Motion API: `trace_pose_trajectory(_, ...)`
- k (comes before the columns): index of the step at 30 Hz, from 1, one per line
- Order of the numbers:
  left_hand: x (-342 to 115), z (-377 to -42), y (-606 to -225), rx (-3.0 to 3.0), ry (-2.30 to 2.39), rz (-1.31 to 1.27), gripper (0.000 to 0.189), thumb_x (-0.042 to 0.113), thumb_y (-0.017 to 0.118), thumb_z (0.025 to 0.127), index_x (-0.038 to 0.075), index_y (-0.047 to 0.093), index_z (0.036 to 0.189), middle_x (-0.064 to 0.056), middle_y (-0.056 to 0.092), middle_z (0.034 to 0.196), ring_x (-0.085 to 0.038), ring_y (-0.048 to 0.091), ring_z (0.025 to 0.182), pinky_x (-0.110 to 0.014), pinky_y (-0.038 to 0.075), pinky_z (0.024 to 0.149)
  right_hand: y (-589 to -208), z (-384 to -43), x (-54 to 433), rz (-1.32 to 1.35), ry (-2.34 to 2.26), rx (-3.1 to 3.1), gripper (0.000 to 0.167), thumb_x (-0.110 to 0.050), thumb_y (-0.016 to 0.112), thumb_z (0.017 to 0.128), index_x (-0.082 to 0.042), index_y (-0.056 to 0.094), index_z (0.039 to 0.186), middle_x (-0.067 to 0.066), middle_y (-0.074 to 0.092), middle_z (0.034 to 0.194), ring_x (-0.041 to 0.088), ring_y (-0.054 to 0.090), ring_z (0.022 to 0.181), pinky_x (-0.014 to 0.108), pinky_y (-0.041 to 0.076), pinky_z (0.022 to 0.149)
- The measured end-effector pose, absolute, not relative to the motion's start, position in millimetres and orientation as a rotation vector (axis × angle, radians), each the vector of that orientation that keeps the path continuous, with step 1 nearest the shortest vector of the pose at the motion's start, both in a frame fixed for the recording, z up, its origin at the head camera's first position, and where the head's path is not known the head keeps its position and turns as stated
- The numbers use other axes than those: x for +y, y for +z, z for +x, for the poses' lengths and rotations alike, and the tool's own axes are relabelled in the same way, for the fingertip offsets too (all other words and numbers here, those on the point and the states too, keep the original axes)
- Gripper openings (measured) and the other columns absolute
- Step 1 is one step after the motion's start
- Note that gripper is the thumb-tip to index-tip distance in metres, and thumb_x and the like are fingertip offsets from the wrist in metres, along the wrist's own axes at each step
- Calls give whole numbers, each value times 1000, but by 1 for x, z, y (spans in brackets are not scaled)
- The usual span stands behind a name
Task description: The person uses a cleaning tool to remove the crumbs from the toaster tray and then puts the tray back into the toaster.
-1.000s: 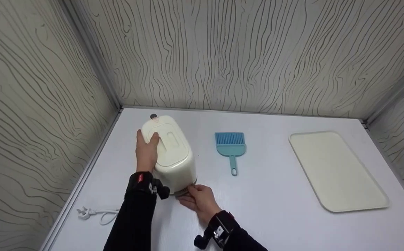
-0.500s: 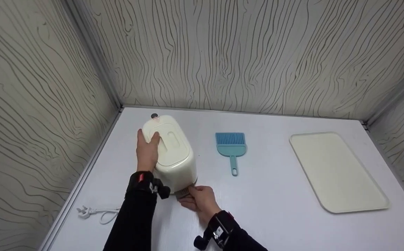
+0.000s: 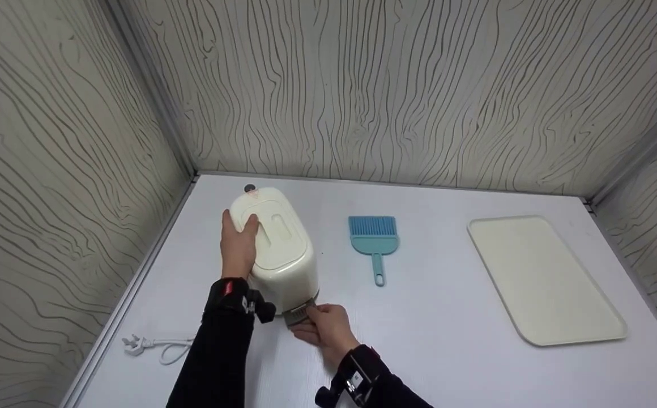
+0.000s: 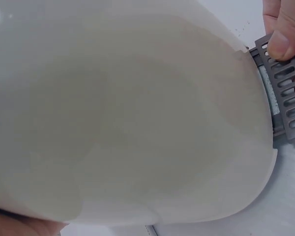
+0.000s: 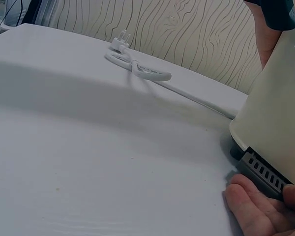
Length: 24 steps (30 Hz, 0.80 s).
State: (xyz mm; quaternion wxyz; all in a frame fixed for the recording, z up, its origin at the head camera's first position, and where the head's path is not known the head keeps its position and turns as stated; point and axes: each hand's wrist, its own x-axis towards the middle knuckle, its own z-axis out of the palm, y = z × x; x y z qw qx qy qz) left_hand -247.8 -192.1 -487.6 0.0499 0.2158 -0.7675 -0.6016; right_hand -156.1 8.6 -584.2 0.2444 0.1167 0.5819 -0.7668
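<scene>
A cream toaster (image 3: 274, 243) with a lid on top stands on the left of the white table. My left hand (image 3: 238, 246) holds its left side, thumb over the lid and fingers along the wall. At the toaster's near end, a dark grey slotted crumb tray (image 3: 299, 313) sticks partly out of the base. My right hand (image 3: 328, 326) pinches the tray's slotted front between thumb and fingers. The left wrist view shows the thumb on top of the crumb tray (image 4: 287, 91), with a gap between its front and the toaster. The tray's inner part is hidden.
A blue brush nested in a dustpan (image 3: 375, 241) lies right of the toaster. Further right is a flat cream tray (image 3: 549, 280). A white power cord with its plug (image 3: 136, 344) lies at the front left. Patterned walls (image 3: 362, 90) border the table.
The crumb tray has slid a little further out of the toaster toward me, along with my right hand. My left hand and the toaster have stayed in place.
</scene>
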Motion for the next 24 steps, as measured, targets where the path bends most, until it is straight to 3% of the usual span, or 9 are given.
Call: trace_pose_trajectory(24, -191, -245, -486, -2308, -1836, 648, 84, 44, 48, 104, 12, 0, 165, -12, 7, 172, -27, 7, 158, -39, 10, 128, -581, -147, 14, 333, -2095, 1575, 29, -5, 50, 105, 19, 52, 123, 26, 74, 97, 28, 77, 85, 38, 63, 78)
